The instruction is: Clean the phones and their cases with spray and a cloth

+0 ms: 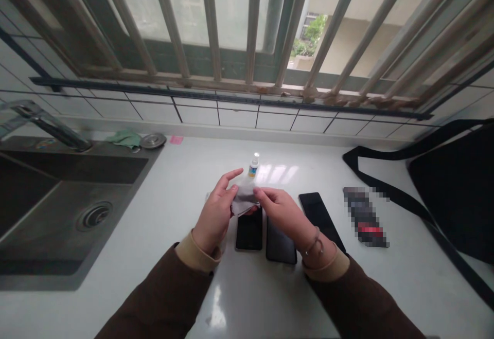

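Between my two hands is a small grey cleaning cloth [244,199]. My left hand [216,210] grips its left side with the thumb on top, the index finger stretched out towards a small white bottle [253,166]. On the cloth's right side, my right hand [280,208] pinches the edge between thumb and fingers. Below the cloth lies a black smartphone [249,233], its upper end hidden. A second dark phone [281,244] is partly covered by my right hand. Further right rests a third black phone [320,215], its lower end behind my wrist.
At the left is a sink [46,226] with a faucet [54,123]. A green cloth [125,138], a metal drain cover [153,141] and a pink slip [176,140] lie behind it. On the right are a blurred-out object [366,218] and a black bag [455,190] with its strap.
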A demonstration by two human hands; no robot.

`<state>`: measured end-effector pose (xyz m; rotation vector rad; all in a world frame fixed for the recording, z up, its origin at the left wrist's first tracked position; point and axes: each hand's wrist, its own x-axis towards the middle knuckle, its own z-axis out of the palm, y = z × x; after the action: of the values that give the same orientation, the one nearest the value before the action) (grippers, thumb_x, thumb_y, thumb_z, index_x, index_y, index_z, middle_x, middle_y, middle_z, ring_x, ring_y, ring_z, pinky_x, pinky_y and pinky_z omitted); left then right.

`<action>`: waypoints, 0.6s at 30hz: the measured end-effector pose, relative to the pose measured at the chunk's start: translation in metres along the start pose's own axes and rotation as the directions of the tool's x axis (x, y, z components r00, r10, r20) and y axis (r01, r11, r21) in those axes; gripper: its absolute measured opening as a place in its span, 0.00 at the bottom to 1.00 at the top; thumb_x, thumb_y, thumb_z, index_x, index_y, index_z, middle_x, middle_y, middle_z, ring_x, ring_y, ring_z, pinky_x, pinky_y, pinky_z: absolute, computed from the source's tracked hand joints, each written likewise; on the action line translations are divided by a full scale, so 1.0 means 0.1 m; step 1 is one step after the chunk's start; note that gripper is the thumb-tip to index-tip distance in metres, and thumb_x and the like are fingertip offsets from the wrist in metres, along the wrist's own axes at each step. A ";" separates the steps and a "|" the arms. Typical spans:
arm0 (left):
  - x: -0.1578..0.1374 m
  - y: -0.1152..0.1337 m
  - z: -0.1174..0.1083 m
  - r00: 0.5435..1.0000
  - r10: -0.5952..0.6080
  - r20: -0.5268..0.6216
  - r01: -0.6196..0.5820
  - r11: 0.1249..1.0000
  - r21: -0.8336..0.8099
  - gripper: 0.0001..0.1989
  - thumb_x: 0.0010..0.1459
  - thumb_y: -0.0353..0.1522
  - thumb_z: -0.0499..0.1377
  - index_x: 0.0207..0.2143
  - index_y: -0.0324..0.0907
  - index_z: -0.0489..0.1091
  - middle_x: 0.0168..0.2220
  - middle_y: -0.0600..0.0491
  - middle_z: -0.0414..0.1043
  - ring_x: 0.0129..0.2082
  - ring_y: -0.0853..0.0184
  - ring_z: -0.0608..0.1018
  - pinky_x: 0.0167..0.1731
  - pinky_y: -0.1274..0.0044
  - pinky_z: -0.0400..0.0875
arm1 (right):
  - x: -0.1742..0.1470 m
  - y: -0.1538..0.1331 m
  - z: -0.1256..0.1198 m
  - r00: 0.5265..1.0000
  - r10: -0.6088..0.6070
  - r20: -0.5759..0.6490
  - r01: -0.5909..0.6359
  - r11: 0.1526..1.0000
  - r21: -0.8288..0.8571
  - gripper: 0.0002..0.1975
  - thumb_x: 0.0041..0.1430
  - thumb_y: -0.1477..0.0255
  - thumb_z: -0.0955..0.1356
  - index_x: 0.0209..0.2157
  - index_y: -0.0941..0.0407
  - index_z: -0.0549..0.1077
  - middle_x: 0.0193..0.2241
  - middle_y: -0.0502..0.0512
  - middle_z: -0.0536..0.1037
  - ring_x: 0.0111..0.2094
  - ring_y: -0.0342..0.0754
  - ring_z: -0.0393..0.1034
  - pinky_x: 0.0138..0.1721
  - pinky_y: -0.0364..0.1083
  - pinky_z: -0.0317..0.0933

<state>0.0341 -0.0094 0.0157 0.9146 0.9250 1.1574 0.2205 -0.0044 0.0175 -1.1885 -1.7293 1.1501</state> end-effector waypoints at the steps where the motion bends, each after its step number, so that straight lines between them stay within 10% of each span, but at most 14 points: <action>1: 0.00 -0.02 0.00 1.000 -0.012 0.019 0.012 1.000 0.014 0.26 0.72 0.42 0.61 0.69 0.51 0.65 0.36 0.54 0.80 0.30 0.64 0.83 0.33 0.70 0.84 | -0.02 0.05 0.05 0.999 0.049 -0.003 -0.048 0.990 0.129 0.27 0.76 0.48 0.65 0.38 0.53 0.85 0.32 0.54 0.86 0.36 0.54 0.81 0.43 0.54 0.75; 8: -0.04 -0.04 0.08 0.993 -0.112 0.030 0.113 0.992 -0.058 0.30 0.71 0.46 0.63 0.69 0.46 0.63 0.52 0.43 0.79 0.40 0.57 0.85 0.39 0.61 0.87 | -0.03 0.18 0.13 0.963 0.247 -0.107 -0.145 0.813 0.564 0.27 0.63 0.45 0.74 0.45 0.54 0.87 0.39 0.56 0.86 0.38 0.52 0.78 0.40 0.51 0.74; 18: -0.02 -0.01 0.01 0.991 -0.134 0.002 0.130 0.968 0.212 0.35 0.73 0.52 0.56 0.74 0.48 0.56 0.45 0.45 0.80 0.36 0.56 0.85 0.38 0.63 0.83 | -0.08 0.15 0.14 0.948 0.318 0.031 -0.220 0.578 0.786 0.19 0.59 0.54 0.80 0.42 0.54 0.86 0.41 0.55 0.87 0.39 0.49 0.80 0.39 0.46 0.74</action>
<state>0.0351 -0.0113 0.0154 1.0156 1.0944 0.9486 0.2145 -0.0135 -0.0019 -0.9177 -0.7545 1.7393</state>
